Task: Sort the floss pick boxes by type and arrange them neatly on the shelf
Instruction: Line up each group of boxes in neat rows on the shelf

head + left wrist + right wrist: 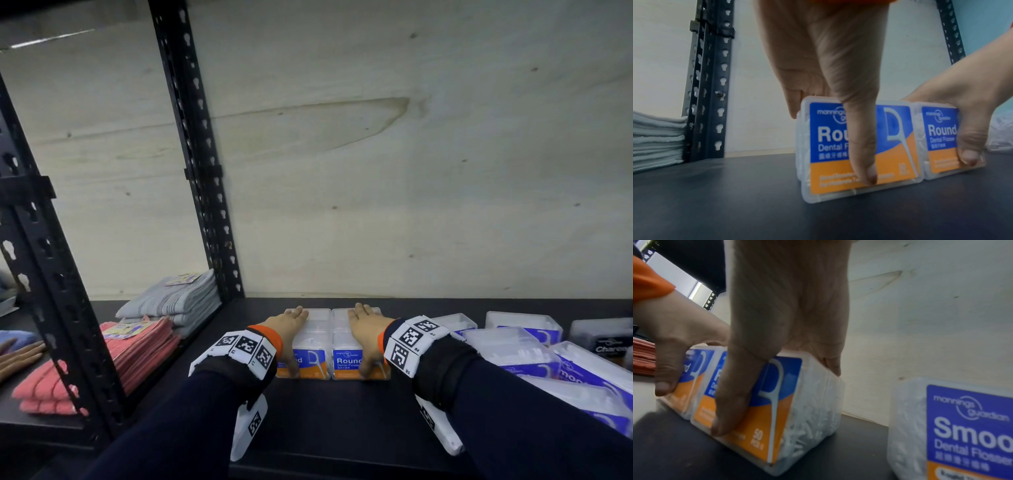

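Two clear floss pick boxes with blue and orange "Round" labels stand side by side, touching, on the dark shelf (335, 418). My left hand (289, 334) grips the left box (313, 359), fingers over its top and thumb (861, 146) pressed on the front label. In the same way, my right hand (366, 339) grips the right box (344, 359). The left wrist view shows the left box (894, 154) and right box (939, 146) from the front. In the right wrist view the right box (777, 410) is full of white picks.
Several clear boxes with purple-blue "Smooth" labels (513, 346) lie jumbled at the right, one close by (962, 426). A dark "Charcoal" box (606, 339) sits far right. Folded grey towels (178, 301) and pink towels (137, 353) lie beyond the black rack upright (205, 171). A plywood wall backs the shelf.
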